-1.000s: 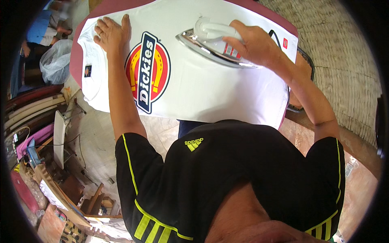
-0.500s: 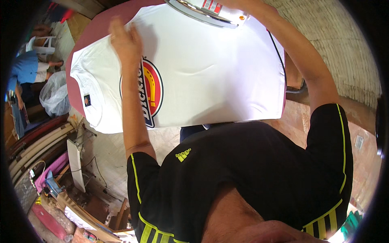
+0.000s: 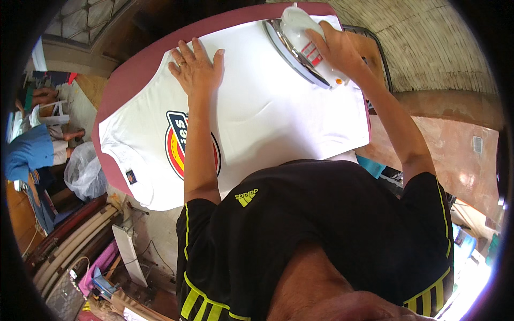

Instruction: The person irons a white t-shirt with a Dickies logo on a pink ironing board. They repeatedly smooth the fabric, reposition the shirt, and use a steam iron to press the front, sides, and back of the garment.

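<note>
A white T-shirt (image 3: 257,117) with a colourful printed emblem lies spread over a maroon padded ironing board (image 3: 225,22). My right hand (image 3: 336,51) grips the handle of a white clothes iron (image 3: 301,32), whose chrome sole edge rests on or just over the far right part of the shirt; I cannot tell whether it touches. Flat on the shirt near its far edge is my left hand (image 3: 197,67), fingers spread, a ring on one finger. My left forearm covers part of the emblem. The collar, with a dark label, points left.
Rolled fabric or long tubes (image 3: 75,246) stack at the lower left beside a white panel (image 3: 129,254). A clear plastic bag (image 3: 85,171) sits left of the board. Beyond it a person in a blue shirt (image 3: 31,152) bends over. A dark metal frame (image 3: 383,48) stands behind the iron.
The view has shifted, bringing the whole iron and the board's far edge into the picture. My left hand, blurred and raised-looking before, now lies flat with fingers spread. The right hand keeps the iron.
</note>
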Available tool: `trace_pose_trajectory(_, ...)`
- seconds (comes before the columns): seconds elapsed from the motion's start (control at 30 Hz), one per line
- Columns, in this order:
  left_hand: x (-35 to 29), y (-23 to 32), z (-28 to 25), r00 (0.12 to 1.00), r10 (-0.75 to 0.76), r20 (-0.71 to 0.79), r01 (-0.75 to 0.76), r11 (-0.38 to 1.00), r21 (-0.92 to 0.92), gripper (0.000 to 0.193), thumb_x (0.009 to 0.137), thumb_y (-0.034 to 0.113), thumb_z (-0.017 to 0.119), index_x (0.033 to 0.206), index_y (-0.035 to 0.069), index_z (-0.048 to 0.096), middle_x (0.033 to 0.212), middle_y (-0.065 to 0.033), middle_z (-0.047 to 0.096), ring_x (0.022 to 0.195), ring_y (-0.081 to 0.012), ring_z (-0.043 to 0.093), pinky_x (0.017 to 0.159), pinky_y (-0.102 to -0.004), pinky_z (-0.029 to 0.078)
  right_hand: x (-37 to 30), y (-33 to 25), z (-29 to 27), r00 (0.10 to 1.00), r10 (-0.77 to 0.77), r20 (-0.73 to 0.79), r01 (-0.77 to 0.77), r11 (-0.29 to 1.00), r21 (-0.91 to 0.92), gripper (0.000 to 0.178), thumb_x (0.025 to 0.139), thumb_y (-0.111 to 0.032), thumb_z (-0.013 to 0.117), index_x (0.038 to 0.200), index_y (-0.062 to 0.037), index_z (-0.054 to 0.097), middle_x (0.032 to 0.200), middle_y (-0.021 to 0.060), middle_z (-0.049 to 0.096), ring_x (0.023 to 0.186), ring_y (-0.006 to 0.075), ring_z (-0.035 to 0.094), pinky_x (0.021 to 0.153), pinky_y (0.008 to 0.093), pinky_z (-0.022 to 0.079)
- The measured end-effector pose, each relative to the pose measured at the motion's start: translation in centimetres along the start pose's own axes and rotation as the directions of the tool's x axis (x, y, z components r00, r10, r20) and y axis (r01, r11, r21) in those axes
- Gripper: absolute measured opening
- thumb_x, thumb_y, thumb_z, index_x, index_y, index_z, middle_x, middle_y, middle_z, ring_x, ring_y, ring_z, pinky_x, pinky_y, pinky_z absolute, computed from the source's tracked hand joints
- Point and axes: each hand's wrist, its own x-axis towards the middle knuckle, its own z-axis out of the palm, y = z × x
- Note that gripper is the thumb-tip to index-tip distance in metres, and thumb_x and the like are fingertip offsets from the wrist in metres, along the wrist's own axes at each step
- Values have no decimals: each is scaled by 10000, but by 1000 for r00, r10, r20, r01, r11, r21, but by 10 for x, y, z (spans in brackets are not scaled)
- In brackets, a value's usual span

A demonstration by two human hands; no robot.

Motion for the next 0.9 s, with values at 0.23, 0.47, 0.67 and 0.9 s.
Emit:
trace_pose_trajectory(0.23,3,-1,1,999,29,26,-31,998,48,699,967,602,412,1523,179,375,1592,-238,258,1494,-427,172,1174,-590,121,60,18,20,977,138,-159,-155,983,-98,435,997,-379,488,970,47,572,801,283,657,764,386,695,652,470,540)
trace_pose_trajectory(0.47,1,-2,-5,998,9,70,-12,999,52,709,964,606,420,1524,173,375,1600,-237,241,1503,-429,140,1174,-597,101,-24,7,-7,985,170,-35,-168,983,70,426,999,-377,538,1152,21,532,766,267,662,739,446,668,672,507,530)
trace_pose_trajectory(0.67,6,5,1,995,-24,102,21,999,32,679,964,530,457,1519,146,382,1611,-230,211,1509,-429,103,1157,-631,80,-132,2,-29,938,335,-89,-307,922,236,346,977,-287,603,1112,30,566,847,261,671,767,400,691,688,454,538)
trace_pose_trajectory(0.9,28,112,12,899,438,-20,-424,855,-299,619,956,467,530,1461,120,449,1588,-134,306,1479,-393,222,1150,-625,169,-146,-8,-28,786,616,-55,-522,707,477,313,975,-276,601,1108,6,581,865,238,666,791,345,682,701,413,513)
